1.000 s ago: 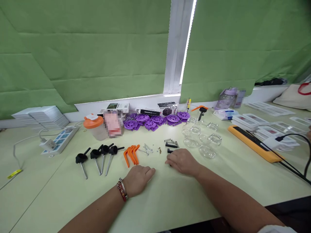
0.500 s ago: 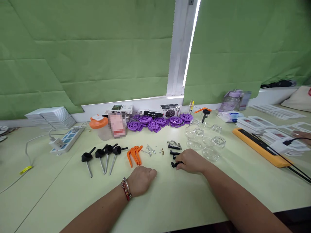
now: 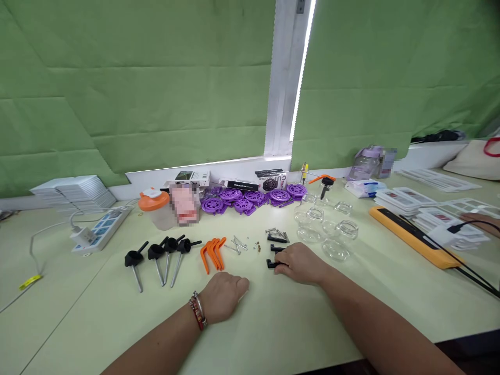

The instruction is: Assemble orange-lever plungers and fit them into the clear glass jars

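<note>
My right hand (image 3: 299,263) reaches down to the table, fingers closed on a small black plastic piece with a hooked end (image 3: 271,264). A similar black piece (image 3: 277,248) lies just beyond the fingertips, and another (image 3: 276,239) is beside several springs (image 3: 278,232). My left hand (image 3: 224,298) rests palm down in a loose fist; whatever is under its fingers is hidden. Ahead of it are orange curved levers (image 3: 213,253), long screws (image 3: 236,245) and tiny brass-coloured parts (image 3: 258,247). Black cups on metal rods (image 3: 155,252) lie further left.
Purple spoked plastic parts (image 3: 242,200) line the back. Clear glass jars (image 3: 335,249) stand right of centre. A yellow power strip (image 3: 414,237) and white card stacks (image 3: 404,200) are further right, near another person's hand (image 3: 482,221). At left are a white power strip (image 3: 105,229) and an orange-lidded cup (image 3: 156,213).
My view has shifted slightly to the right. My right hand has moved a little farther over the black pieces, covering one that showed between the others. My left hand keeps its place.
</note>
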Motion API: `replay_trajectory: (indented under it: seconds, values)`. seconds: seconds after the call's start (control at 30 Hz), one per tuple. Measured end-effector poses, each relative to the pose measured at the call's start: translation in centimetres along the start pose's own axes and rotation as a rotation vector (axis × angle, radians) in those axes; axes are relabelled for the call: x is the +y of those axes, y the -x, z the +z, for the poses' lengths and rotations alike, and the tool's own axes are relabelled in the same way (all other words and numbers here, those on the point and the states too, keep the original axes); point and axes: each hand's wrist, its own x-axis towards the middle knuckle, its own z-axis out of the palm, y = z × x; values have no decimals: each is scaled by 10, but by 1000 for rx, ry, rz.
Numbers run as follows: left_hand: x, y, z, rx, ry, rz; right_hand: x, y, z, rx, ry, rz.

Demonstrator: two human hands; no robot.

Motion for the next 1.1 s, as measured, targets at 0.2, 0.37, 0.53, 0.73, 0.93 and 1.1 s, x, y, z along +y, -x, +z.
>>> replay_trajectory:
  seconds: [0.2, 0.37, 0.53, 0.73, 0.93, 1.1]
  values:
    - [1, -1, 3, 8, -8, 9, 3, -2, 3, -24, -14, -7]
    - [-6, 3, 2, 74, 4, -53, 6, -1, 3, -53, -36, -12]
    - [-51, 22, -20, 348, -25, -699, 11, 0, 5, -69, -51, 15]
    - [-89, 42, -29, 246, -40, -1049, 15, 1, 3, -44, -72, 0]
    - [-91, 39, -24, 131, 49, -1018, 6, -4, 2, 48, -186, 28]
    - [-92, 35, -20, 130, 53, -990, -2, -24, 6, 109, -221, 116]
